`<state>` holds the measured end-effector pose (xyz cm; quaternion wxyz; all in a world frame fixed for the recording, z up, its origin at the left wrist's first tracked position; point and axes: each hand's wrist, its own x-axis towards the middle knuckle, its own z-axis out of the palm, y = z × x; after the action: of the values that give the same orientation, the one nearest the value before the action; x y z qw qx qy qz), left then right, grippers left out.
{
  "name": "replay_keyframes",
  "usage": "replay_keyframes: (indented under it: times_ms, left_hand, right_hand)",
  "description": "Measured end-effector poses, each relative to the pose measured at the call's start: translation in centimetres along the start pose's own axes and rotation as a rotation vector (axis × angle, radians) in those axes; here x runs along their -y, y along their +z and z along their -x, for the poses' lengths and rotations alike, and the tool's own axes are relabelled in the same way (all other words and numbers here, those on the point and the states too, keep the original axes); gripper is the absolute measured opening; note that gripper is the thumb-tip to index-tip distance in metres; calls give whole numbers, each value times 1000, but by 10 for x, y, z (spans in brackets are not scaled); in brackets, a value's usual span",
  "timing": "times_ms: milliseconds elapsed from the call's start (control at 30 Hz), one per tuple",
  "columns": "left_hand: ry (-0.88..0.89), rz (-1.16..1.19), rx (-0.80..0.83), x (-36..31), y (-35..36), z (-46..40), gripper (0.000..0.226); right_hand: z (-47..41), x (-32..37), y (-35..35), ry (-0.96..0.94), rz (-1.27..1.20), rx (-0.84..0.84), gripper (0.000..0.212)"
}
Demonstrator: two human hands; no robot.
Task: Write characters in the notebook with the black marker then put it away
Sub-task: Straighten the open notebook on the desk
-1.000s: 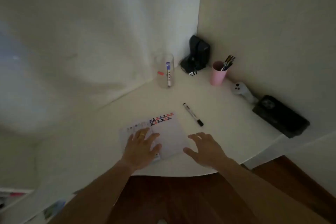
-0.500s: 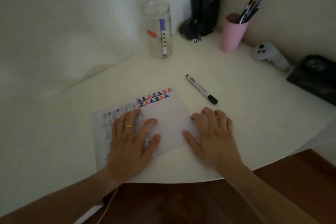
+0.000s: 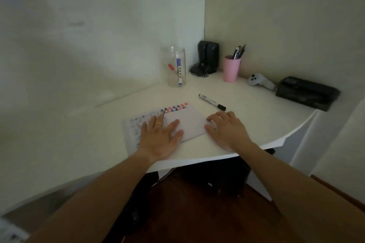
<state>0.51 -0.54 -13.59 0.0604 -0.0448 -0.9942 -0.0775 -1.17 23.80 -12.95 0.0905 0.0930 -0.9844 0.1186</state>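
Two flat hands, left hand (image 3: 159,137) and right hand (image 3: 227,130), flank the notebook (image 3: 185,122).

matt white table (image 3: 246,124), paper notebook (image 3: 189,122)

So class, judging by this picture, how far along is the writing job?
Barely begun. The notebook lies open, with rows of coloured characters at its top. Both the left hand and right hand rest flat, empty. The black marker lies capped on the table. Picking it up, writing and putting it away remain.
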Motion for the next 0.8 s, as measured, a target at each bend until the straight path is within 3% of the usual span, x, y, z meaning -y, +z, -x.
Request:
replay_keyframes:
  times_ms: [67, 200, 467, 567, 733, 800]
  left_hand:
    - [-25, 8, 100, -2, -4, 5, 68]
    - [-28, 19, 99, -2, -9, 13, 69]
    - [-4, -2, 166, -1, -23, 2, 67]
    - [123, -124, 114, 11, -34, -16, 70]
    - [214, -7, 17, 47, -40, -73, 54]
    - [250, 40, 20, 54, -33, -93, 54]
  right_hand:
    - [6, 4, -2, 24, -42, 26, 48]
    - [11, 10, -4, 21, -13, 118, 55]
    - [9, 2, 3, 7, -44, 4, 54]
    - [5, 1, 8, 6, -55, -23, 53]
    - [-19, -1, 0, 6, 26, -45, 42]
    - [-46, -4, -5, 28, -5, -139, 32]
